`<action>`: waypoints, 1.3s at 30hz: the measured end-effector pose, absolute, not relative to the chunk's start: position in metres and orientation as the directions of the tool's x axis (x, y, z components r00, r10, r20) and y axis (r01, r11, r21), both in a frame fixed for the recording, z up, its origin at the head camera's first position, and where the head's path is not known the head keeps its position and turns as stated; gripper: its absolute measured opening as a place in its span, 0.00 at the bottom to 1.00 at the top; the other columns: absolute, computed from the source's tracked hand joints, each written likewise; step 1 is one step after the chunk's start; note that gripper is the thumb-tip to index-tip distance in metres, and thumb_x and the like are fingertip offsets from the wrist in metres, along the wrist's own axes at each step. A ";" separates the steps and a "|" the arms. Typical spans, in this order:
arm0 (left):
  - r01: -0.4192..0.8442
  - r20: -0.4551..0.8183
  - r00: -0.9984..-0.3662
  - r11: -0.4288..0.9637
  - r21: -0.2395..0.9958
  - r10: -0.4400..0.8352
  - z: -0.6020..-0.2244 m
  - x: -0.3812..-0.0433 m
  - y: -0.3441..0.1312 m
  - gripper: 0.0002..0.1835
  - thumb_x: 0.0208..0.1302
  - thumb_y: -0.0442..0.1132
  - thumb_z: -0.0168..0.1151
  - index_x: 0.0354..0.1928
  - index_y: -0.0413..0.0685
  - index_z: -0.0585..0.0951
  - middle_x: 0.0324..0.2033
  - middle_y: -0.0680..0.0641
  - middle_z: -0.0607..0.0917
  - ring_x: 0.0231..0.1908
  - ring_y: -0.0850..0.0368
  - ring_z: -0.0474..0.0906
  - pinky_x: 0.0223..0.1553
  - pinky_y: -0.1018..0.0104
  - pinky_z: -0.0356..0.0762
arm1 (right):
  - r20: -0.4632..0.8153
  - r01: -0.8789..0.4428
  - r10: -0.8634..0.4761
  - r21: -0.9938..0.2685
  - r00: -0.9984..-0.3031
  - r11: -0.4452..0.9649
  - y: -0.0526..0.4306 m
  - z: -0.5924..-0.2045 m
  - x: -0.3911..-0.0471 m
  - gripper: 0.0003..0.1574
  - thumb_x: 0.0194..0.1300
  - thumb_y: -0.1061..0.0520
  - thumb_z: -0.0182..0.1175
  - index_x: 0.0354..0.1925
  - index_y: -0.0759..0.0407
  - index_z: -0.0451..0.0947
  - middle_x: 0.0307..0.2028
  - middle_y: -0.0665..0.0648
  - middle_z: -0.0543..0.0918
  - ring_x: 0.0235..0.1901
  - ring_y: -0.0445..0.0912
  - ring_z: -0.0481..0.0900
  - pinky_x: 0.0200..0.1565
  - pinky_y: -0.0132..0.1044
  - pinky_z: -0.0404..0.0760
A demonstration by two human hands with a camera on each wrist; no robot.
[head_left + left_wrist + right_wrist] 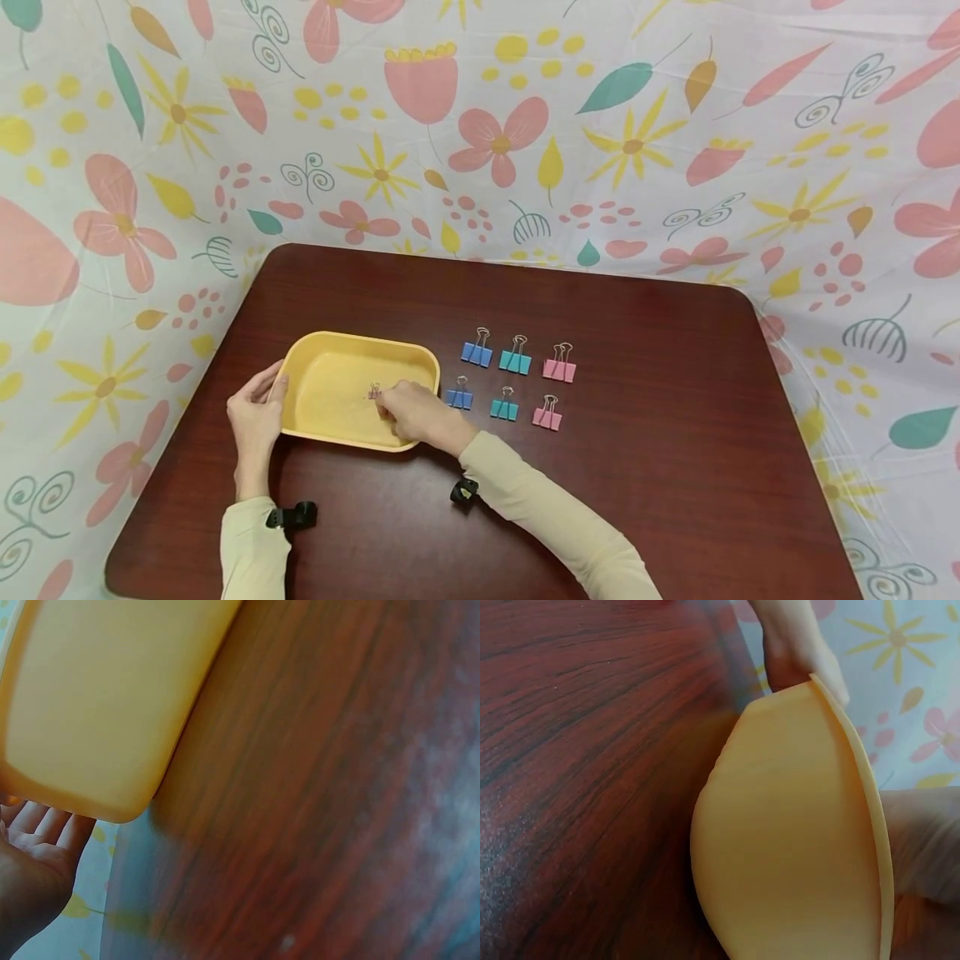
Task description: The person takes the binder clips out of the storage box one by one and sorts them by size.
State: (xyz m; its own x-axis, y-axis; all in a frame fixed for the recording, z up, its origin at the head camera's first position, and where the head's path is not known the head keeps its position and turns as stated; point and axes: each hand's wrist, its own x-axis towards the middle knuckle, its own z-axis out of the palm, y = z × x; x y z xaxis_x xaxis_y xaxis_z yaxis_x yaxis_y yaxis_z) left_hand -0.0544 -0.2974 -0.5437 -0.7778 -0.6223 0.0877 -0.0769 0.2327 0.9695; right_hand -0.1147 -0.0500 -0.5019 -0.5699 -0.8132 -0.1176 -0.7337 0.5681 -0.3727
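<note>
My left hand point(255, 412) holds the left end of a yellow plastic tray point(322, 337), with the fingers along its outer wall and the thumb by the rim. Inside the tray, a small pink binder clip point(374, 391) shows its wire handles upward. My right hand point(420, 414) reaches over the tray's right side, fingers curled, and pinches that clip at its edge. In the left wrist view the left hand point(37, 874) lies against the tray's end wall point(82, 799). The right wrist view shows the tray's outer wall point(787, 825), which hides the clip.
Right of the tray, binder clips stand in two rows: blue point(477, 354), teal point(515, 362) and pink point(559, 370) behind; smaller blue point(460, 399), teal point(504, 409) and pink point(547, 417) in front. The dark wooden table point(660, 467) meets a flowered cloth point(630, 192).
</note>
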 end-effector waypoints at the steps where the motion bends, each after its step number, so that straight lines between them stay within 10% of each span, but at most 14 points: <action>1: -0.076 0.088 -0.778 0.232 0.970 -0.623 -0.544 -0.054 -0.297 0.14 0.68 0.36 0.66 0.54 0.42 0.87 0.37 0.61 0.88 0.34 0.76 0.85 0.34 0.84 0.80 | -0.115 -0.731 -0.814 -0.384 -0.569 0.564 -0.049 -0.501 -0.115 0.13 0.51 0.72 0.66 0.31 0.55 0.83 0.23 0.47 0.77 0.26 0.39 0.74 0.29 0.26 0.71; 22: -0.082 0.079 -0.780 0.226 0.971 -0.620 -0.542 -0.055 -0.298 0.15 0.68 0.36 0.66 0.54 0.43 0.87 0.36 0.63 0.87 0.34 0.76 0.85 0.34 0.83 0.80 | 0.016 -0.629 -0.826 -0.658 -0.563 0.415 0.010 -0.447 -0.137 0.08 0.65 0.67 0.67 0.43 0.59 0.86 0.38 0.56 0.90 0.36 0.42 0.88 0.39 0.26 0.82; 39: -0.078 0.074 -0.778 0.214 0.974 -0.624 -0.544 -0.055 -0.300 0.15 0.68 0.36 0.67 0.55 0.43 0.87 0.38 0.60 0.88 0.34 0.77 0.85 0.34 0.84 0.80 | -0.182 -0.533 -0.804 -0.663 -0.566 0.525 0.088 -0.477 -0.118 0.14 0.59 0.74 0.61 0.41 0.63 0.86 0.31 0.54 0.89 0.31 0.38 0.84 0.34 0.27 0.82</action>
